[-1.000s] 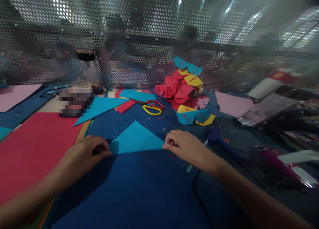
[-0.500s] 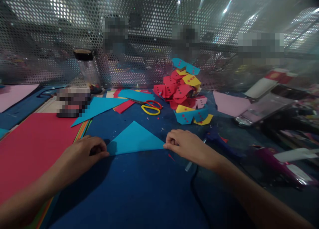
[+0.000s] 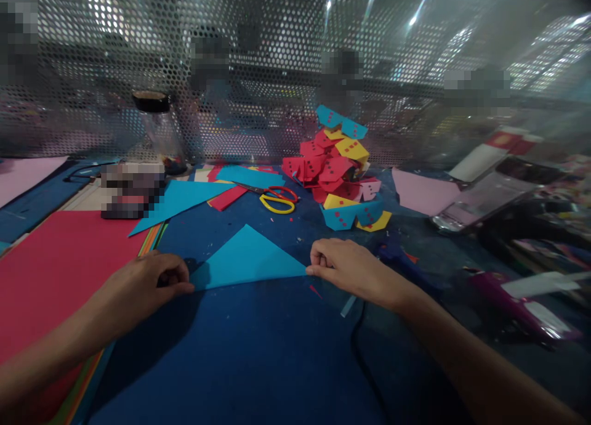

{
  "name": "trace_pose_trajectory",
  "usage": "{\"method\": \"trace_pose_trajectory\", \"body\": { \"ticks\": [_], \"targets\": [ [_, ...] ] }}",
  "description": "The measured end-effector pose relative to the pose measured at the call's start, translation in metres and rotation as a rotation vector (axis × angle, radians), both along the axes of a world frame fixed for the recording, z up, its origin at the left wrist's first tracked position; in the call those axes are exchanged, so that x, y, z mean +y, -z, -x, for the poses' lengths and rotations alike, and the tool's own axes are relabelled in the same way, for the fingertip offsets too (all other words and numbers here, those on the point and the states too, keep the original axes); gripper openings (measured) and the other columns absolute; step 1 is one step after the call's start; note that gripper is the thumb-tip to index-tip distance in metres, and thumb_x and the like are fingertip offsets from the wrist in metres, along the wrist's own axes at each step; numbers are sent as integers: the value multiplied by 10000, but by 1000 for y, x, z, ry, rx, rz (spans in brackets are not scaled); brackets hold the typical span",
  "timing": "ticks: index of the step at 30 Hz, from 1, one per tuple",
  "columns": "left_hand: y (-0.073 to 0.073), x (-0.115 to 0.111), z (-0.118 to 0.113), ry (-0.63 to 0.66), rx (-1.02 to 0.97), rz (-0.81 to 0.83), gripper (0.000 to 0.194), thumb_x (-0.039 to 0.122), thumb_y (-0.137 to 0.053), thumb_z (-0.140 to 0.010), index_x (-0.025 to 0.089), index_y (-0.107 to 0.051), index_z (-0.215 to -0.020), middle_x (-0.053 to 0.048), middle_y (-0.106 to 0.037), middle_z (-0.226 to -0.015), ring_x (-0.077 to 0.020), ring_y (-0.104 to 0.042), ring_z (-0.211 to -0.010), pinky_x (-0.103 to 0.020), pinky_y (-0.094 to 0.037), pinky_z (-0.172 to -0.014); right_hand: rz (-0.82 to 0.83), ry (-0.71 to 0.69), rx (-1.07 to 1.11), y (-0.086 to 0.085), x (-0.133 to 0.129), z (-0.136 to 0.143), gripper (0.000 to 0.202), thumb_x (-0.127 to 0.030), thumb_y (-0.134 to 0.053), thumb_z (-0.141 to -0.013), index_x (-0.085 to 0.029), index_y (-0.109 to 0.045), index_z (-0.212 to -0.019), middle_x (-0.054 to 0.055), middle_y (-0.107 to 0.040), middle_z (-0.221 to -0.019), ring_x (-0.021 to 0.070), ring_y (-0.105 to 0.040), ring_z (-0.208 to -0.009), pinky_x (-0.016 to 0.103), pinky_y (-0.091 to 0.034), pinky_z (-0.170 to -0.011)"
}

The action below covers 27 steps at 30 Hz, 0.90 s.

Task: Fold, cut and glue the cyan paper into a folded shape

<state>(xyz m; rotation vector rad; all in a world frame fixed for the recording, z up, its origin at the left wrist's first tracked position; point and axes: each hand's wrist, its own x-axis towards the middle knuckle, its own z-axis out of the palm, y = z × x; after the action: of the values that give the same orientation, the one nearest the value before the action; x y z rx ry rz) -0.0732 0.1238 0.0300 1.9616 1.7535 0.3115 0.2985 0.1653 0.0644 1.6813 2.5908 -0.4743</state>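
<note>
A light blue paper triangle lies on the dark blue tabletop, its peak pointing away from me and its long edge towards me. My left hand pinches its left corner between thumb and curled fingers. At the right corner, my right hand has its fingertips closed on the paper. Beyond the triangle are scissors with one red and one yellow handle loop. To their right rises a pile of folded red, yellow, pink and blue paper pieces with small marks.
Red sheets are stacked at the left under another blue paper piece. Behind them stands a black-lidded bottle. A purple tool, a dark cable and a clear container are at the right. A perforated metal screen closes the back.
My left hand has shifted slightly left and my right hand slightly right, so they are a little farther apart at the triangle's corners. The view has moved slightly.
</note>
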Motion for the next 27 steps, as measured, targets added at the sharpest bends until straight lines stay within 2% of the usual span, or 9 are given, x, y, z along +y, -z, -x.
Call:
{"method": "trace_pose_trajectory", "body": {
  "ticks": [5, 15, 27],
  "targets": [
    [-3, 2, 5, 10, 24, 41, 250, 518, -651, -813, 274, -678, -762, -22, -675, -788, -229, -630, -733, -315, -422, -632, 17, -13, -1, 0, 3, -7, 133, -297, -612, -931, -221, -615, -821, 14, -696, -864, 181, -632, -777, 309, -363, -663],
    [-8, 5, 10, 30, 14, 84, 266, 513, -669, -817, 252, -672, -761, -3, -676, -743, -207, -641, -700, -283, -420, -608, 54, 24, 11, 1, 6, -11, 104, -311, -631, -907, -228, -637, -844, 7, -697, -876, 181, -638, -782, 289, -370, -653],
    [-4, 12, 16, 14, 22, 107, 286, 535, -695, -754, 257, -667, -691, -1, -620, -657, -188, -580, -618, -276, -388, -552, 31, -12, 14, 3, 6, -13, 101, -299, -613, -911, -228, -632, -842, 14, -690, -873, 188, -635, -787, 310, -381, -665]
  ]
}}
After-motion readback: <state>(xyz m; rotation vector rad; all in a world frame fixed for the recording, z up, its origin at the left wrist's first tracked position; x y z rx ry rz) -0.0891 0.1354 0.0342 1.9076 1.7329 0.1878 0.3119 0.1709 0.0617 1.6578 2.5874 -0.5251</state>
